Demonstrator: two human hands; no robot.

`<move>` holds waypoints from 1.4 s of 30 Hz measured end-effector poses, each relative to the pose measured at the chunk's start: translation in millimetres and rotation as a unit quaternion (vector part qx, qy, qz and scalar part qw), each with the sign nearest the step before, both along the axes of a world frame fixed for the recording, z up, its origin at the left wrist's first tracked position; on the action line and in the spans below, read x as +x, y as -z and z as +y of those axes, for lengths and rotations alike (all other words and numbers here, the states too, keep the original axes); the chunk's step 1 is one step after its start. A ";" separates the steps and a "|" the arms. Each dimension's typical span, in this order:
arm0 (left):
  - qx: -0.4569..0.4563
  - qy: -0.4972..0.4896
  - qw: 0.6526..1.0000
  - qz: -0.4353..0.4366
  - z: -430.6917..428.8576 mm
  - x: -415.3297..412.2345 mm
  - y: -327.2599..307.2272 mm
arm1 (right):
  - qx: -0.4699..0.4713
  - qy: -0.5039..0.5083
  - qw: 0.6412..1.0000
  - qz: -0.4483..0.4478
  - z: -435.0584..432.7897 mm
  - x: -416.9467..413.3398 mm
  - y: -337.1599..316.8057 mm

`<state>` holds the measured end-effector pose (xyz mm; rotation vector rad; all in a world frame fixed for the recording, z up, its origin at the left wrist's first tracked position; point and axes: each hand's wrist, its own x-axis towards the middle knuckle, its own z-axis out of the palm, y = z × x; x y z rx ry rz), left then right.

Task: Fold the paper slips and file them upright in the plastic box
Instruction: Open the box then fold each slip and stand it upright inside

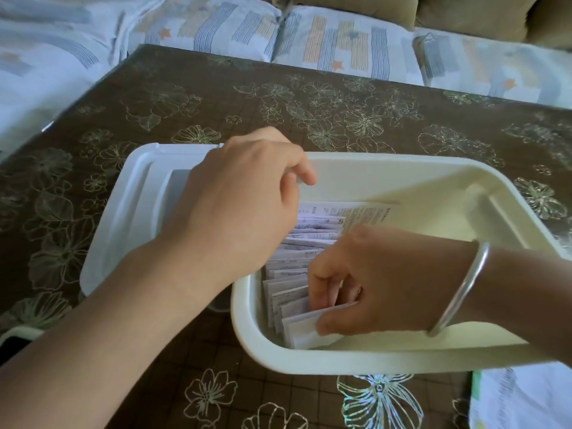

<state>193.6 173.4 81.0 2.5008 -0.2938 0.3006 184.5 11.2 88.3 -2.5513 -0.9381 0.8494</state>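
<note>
The right hand [371,280] reaches down into the cream plastic box [402,161] from its right side and pinches the front slip [305,331], the one nearest the person. The thumb lies on the slip's near face and the curled fingers [318,286] are tucked behind it, so the hand is clamped on that slip. Just beyond those fingers, running away toward the left hand [244,196], a row of folded paper slips [297,252] stands on edge along the box's left wall, packed close and leaning slightly. At the far end of the row, between the two hands, a larger printed sheet [368,212] leans back rather than standing straight. The left hand hangs over the box's left rim with its fingers bent downward near the far wall. The thumb is hidden, and it is not possible to tell whether this hand grips the rim, a slip or nothing. The two hands are apart, the left farther out and the right closer in. A silver bangle [461,289] circles the right wrist. Under and to the left of the left hand lies a white lid [133,212], flat on the table [185,97], which wears a brown cloth with pale flower outlines. Below the right forearm, at the table's near edge, lie more papers [520,397]. Past both hands, beyond the table, sit cushions [309,35] in a striped, starred cover.
</note>
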 end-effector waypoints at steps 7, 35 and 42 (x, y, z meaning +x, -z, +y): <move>0.010 0.002 1.000 -0.001 0.5 0.7 1.3 | -0.034 -0.027 0.998 -0.047 1.0 0.3 -1.0; 0.016 0.042 0.981 -0.188 -0.1 -9.2 -8.5 | 0.313 0.367 0.875 -0.038 -62.0 -70.3 -35.6; -0.055 0.104 0.975 -0.188 -60.8 -79.4 -28.0 | 0.356 0.486 0.743 -0.292 -110.2 -145.7 -7.4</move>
